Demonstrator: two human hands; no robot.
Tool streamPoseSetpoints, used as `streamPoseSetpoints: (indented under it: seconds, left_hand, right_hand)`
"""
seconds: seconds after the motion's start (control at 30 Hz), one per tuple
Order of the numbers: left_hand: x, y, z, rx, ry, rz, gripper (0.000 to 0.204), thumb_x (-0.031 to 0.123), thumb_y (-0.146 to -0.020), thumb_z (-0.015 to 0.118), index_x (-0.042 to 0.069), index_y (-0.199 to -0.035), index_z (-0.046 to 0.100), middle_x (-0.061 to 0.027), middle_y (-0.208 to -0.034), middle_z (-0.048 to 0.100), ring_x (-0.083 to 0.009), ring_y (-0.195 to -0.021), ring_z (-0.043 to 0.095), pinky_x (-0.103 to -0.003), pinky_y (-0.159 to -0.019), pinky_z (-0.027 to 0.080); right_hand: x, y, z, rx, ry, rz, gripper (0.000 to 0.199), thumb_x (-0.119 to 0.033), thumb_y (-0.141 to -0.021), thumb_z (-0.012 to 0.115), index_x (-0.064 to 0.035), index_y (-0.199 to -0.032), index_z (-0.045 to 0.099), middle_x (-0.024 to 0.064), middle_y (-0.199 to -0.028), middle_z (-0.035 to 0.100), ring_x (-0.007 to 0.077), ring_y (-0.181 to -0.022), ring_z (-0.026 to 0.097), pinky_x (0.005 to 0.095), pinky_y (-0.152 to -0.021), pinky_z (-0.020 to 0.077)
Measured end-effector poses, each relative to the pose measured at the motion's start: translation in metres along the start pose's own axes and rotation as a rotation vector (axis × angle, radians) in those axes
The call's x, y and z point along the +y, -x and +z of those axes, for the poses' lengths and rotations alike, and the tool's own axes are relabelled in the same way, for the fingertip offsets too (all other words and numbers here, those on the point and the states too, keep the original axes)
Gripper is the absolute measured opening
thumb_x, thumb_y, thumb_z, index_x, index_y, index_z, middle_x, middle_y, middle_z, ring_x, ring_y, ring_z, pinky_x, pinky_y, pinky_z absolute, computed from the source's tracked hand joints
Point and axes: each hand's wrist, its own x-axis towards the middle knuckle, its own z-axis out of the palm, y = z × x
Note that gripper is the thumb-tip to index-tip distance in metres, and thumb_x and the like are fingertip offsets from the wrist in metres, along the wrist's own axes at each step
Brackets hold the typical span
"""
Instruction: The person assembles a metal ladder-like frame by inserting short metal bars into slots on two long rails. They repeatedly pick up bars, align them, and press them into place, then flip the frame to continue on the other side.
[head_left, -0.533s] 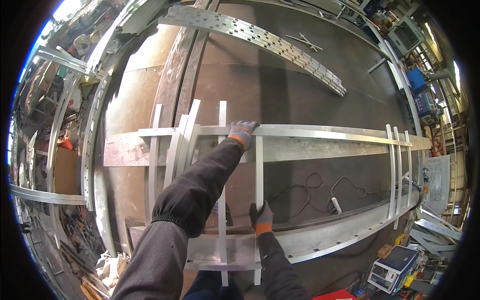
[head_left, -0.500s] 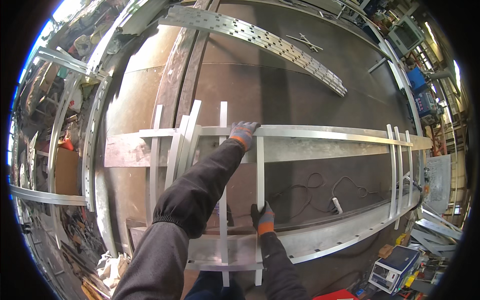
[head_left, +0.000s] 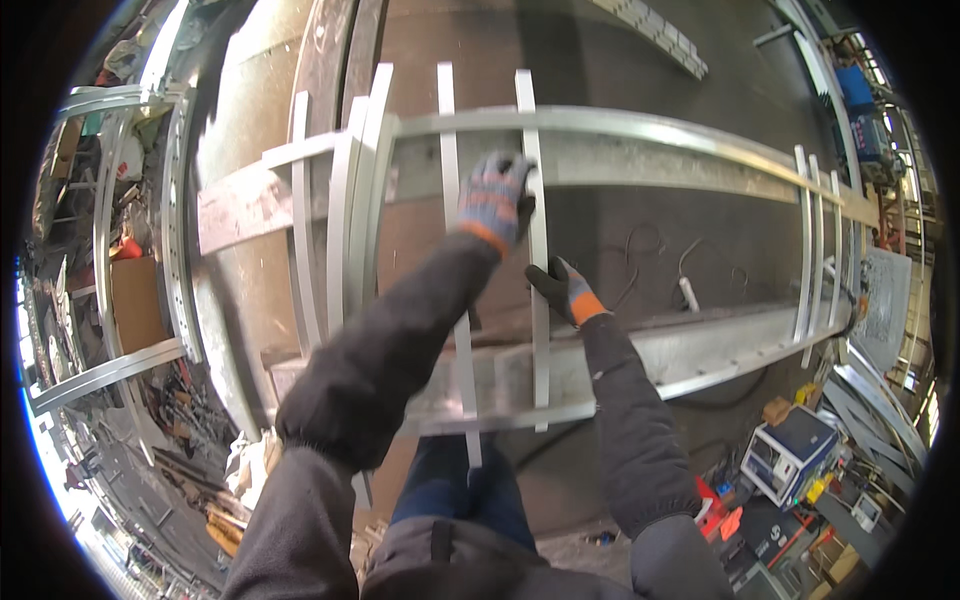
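A slim silver metal bar [head_left: 540, 225] lies crosswise over a far metal rail [head_left: 640, 128] and a near metal rail [head_left: 660, 388], its far end sticking out past the far rail. My right hand [head_left: 563, 287], in a grey glove with dark fingertips and an orange cuff, is closed on the bar's middle. My left hand [head_left: 495, 195], gloved alike and slightly blurred, hovers at the bar's left side just short of the far rail. Its thumb and fingers look apart; whether they touch the bar I cannot tell. Parallel on the left runs another crossbar [head_left: 449, 150].
Several more bars [head_left: 345, 210] cross the rails at left, and others [head_left: 803, 240] at the right end. A perforated metal strip [head_left: 655, 32] lies beyond. A cable and a white tool [head_left: 688, 294] rest between the rails. At lower right stands a blue-and-white machine [head_left: 790, 450].
The bar has slid away from me, its far end now past the far rail. My left hand has left the far rail and come nearer; my right hand stays on the bar. The view has shifted.
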Motion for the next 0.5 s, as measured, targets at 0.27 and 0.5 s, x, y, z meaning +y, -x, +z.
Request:
streamPoseSetpoints:
  seconds: [0.27, 0.5]
  left_hand:
    - [0.134, 0.297, 0.041, -0.575, 0.007, -0.112, 0.063, 0.034, -0.089, 0.065, 0.032, -0.149, 0.045, -0.0076, -0.126, 0.056, -0.0303, -0.117, 0.053, -0.053, -0.097, 0.041]
    - [0.143, 0.308, 0.062, -0.507, -0.136, -0.073, 0.062, 0.022, -0.091, 0.059, 0.03, -0.151, 0.044, -0.0086, -0.121, 0.058, -0.0282, -0.118, 0.054, -0.048, -0.1, 0.04]
  right_hand:
    - [0.045, 0.076, 0.038, 0.234, -0.124, 0.097, 0.052, -0.033, -0.096, 0.066, 0.0084, -0.126, 0.059, 0.0184, -0.114, 0.07, 0.0209, -0.1, 0.063, 0.034, -0.092, 0.0494]
    - [0.085, 0.044, 0.05, 0.326, -0.253, 0.039, 0.055, -0.021, -0.1, 0.066, 0.0107, -0.141, 0.048, 0.0156, -0.135, 0.061, 0.0195, -0.12, 0.056, 0.0318, -0.106, 0.0432]
